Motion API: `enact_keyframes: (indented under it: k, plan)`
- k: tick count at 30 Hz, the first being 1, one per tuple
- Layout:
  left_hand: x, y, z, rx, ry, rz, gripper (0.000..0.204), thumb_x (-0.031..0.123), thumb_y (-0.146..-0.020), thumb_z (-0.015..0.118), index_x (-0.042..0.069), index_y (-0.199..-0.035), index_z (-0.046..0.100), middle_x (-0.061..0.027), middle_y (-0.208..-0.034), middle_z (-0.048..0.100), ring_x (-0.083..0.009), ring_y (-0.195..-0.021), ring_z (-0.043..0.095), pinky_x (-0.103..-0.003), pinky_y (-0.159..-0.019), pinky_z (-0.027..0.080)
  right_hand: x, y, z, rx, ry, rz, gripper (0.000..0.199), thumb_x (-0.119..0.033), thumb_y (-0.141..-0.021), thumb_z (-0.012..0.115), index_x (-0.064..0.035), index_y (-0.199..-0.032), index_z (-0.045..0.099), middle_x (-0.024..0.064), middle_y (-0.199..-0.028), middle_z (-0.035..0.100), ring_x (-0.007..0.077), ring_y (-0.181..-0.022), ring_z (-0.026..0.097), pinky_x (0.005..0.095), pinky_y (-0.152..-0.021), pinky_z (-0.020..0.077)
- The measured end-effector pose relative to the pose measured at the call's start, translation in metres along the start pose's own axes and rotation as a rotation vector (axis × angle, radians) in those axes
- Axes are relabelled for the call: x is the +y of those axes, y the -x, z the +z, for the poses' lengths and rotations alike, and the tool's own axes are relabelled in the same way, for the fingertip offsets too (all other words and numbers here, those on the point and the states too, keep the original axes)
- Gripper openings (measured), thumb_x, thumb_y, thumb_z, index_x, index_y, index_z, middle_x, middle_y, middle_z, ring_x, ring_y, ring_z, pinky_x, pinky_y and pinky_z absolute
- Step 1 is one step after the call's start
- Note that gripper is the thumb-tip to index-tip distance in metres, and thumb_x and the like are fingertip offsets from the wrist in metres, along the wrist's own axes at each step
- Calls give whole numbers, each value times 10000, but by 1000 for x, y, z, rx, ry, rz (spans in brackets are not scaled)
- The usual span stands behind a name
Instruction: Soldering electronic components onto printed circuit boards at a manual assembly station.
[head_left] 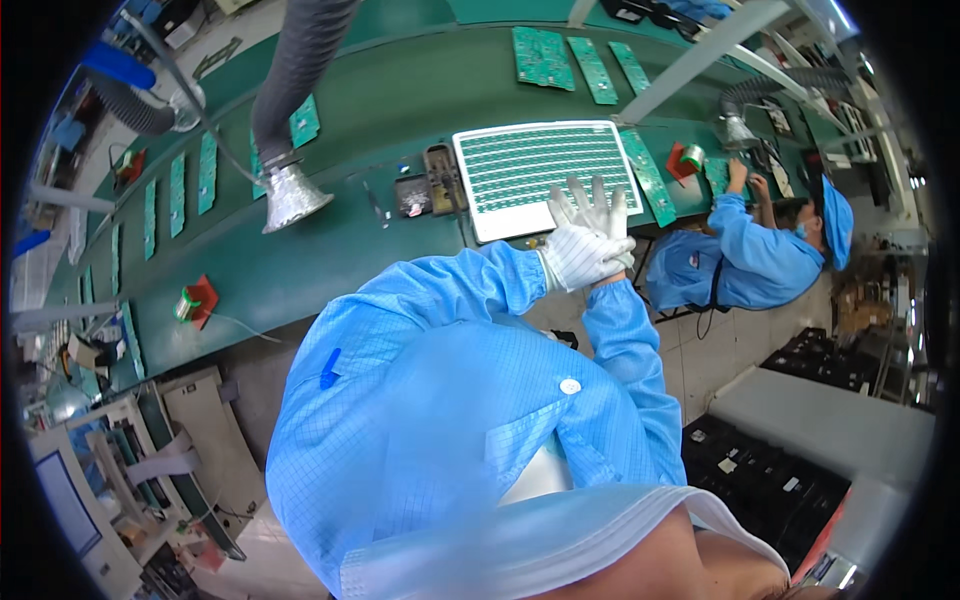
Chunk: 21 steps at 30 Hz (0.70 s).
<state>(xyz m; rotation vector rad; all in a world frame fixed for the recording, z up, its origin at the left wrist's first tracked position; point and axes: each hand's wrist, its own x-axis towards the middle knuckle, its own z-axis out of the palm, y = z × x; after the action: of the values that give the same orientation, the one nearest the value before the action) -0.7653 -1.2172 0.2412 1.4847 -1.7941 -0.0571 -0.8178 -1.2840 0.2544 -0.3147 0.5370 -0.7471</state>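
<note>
My right hand, in a white glove, reaches over the near right part of a white board with rows of green strips. Its fingers are spread and hold nothing. Across its back and wrist lies my left hand, also white-gloved, its fingers closed on the right hand's glove near the cuff. A bit of bare wrist shows below that cuff. The left hand covers much of the right palm and wrist.
Green circuit boards lie along the bench. A grey fume hose with a metal hood hangs at left. Solder spools stand on red holders. A dark small tray sits beside the white board. At right, a co-worker handles a board.
</note>
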Motion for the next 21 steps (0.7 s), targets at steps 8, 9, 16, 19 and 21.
enact_keyframes:
  k: [8, 9, 16, 19, 21]
  plan:
    - [-45, 34, -86, 311, -171, -165, 459, 384, -921, 640, 169, -1326, 668, -82, -819, 716, -227, -727, 722, -379, -635, 569, 68, -45, 60, -284, 352, 220, 582, -413, -1080, 492, -59, -1532, 399, 141, -1536, 458, 342, -1435, 433, 442, -1165, 424]
    - [-47, 39, -90, 333, -216, -204, 456, 369, -897, 662, 160, -1303, 673, -72, -843, 724, -220, -761, 727, -370, -659, 573, 78, -52, 70, -328, 440, 287, 584, -416, -1078, 496, -58, -1530, 406, 134, -1529, 470, 334, -1433, 438, 435, -1161, 427]
    - [-61, 47, -112, 475, -537, -122, 304, 274, -826, 731, 127, -1092, 730, -41, -920, 732, -197, -786, 732, -331, -705, 598, 120, -80, 109, -495, 474, 471, 561, -419, -1032, 612, -75, -1458, 489, 186, -1431, 538, 257, -1190, 597, 387, -1043, 509]
    - [-57, 28, -102, 275, -659, -343, 209, 325, -813, 743, 222, -993, 724, -1, -781, 662, -187, -655, 676, -365, -583, 543, 115, -96, 115, -715, -21, 912, 419, -402, -1028, 599, -127, -1343, 558, 213, -1335, 581, 364, -1192, 597, 515, -1047, 509]
    - [-61, 17, -99, 354, -675, -364, 212, 338, -800, 752, 243, -989, 726, 17, -746, 631, -170, -592, 641, -356, -539, 520, 109, -109, 122, -803, -292, 1149, 382, -374, -1031, 587, -129, -1325, 566, 218, -1336, 587, 388, -1279, 545, 531, -1124, 451]
